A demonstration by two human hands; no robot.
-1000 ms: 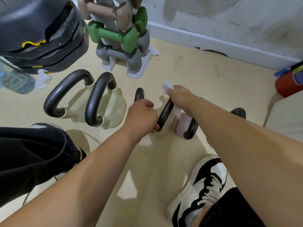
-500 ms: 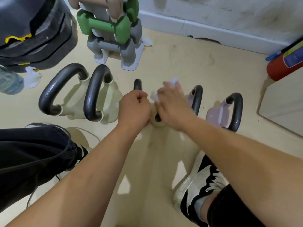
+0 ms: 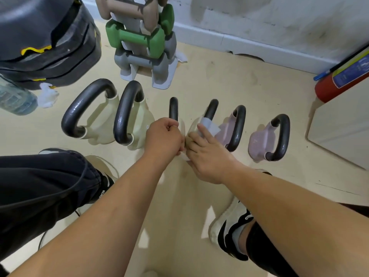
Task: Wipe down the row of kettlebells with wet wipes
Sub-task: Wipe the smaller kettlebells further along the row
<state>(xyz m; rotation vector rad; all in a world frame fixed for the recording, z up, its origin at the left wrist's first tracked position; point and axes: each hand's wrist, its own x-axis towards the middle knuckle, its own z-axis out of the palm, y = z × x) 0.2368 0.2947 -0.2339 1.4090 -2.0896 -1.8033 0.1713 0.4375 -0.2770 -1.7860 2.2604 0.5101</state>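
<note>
Several kettlebells with black handles stand in a row on the floor: two large cream ones (image 3: 99, 124), two small cream ones in the middle and two pink ones (image 3: 265, 140). My left hand (image 3: 162, 136) grips the black handle (image 3: 173, 107) of the third kettlebell. My right hand (image 3: 205, 154) presses a white wet wipe (image 3: 209, 126) against the body of the fourth, small cream kettlebell (image 3: 210, 110), just below its handle. Most of both small cream bodies is hidden by my hands.
A rack of green, grey and tan dumbbells (image 3: 139, 41) stands behind the row. Dark weight plates (image 3: 44, 41), a water bottle (image 3: 14, 98) and a crumpled wipe (image 3: 48, 94) lie left. A red extinguisher (image 3: 339, 80) and a beige cabinet (image 3: 343, 126) are right. My shoes flank the row.
My right hand with the wipe has slid from the top of the fourth kettlebell's handle down to its body. My left hand has kept its grip on the third handle.
</note>
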